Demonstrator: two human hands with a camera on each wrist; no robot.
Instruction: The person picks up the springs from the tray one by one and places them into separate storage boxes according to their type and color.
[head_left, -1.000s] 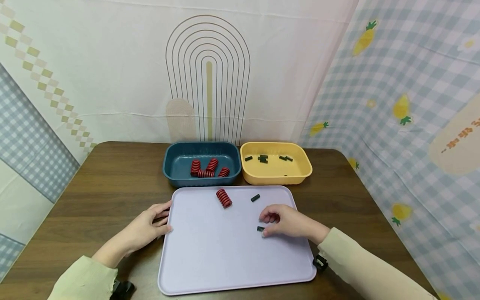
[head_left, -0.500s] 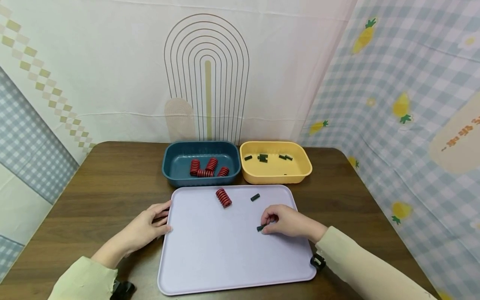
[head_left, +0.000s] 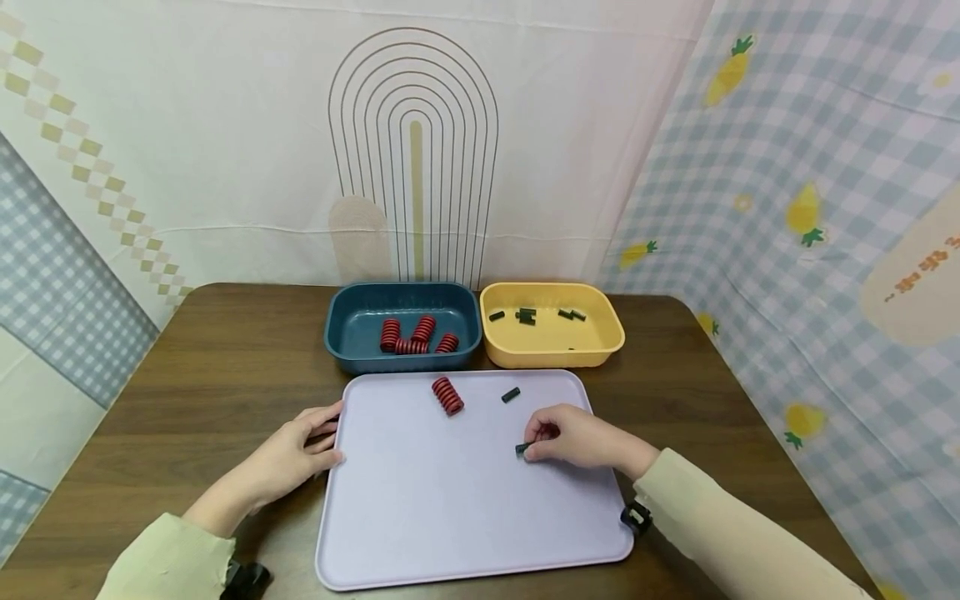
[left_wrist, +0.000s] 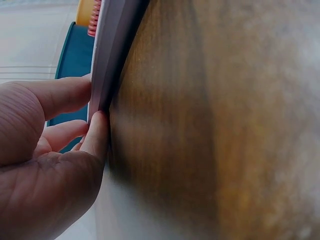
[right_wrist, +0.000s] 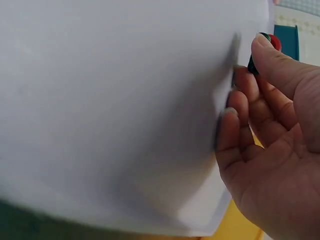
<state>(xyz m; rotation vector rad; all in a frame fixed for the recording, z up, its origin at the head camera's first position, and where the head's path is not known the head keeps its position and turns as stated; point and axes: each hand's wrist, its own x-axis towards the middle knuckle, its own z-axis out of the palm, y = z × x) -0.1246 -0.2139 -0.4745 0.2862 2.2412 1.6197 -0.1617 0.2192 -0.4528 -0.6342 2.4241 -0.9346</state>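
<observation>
On the right side of the pale lilac tray (head_left: 420, 517), my right hand (head_left: 576, 437) pinches a small dark green spring (head_left: 521, 449) between thumb and fingers. The thumb covers part of that spring (right_wrist: 252, 65) in the right wrist view. My left hand (head_left: 291, 457) rests its fingertips against the tray's left rim, and the left wrist view has those fingertips (left_wrist: 98, 120) touching the rim's outer side. A thick red spring (head_left: 447, 396) lies near the tray's far edge. To its right lies another small green spring (head_left: 511, 395).
Behind the tray stand a dark blue bin (head_left: 352, 358) holding several red springs (head_left: 390, 334) and a yellow bin (head_left: 551, 359) holding several small green springs (head_left: 527, 317). All rest on a brown wooden table (head_left: 187, 400). A patterned cloth (head_left: 247, 150) hangs behind.
My right thumb and fingers have closed on the small green spring, which lay at the fingertips, and moved it very slightly away from me. My left hand stays in place.
</observation>
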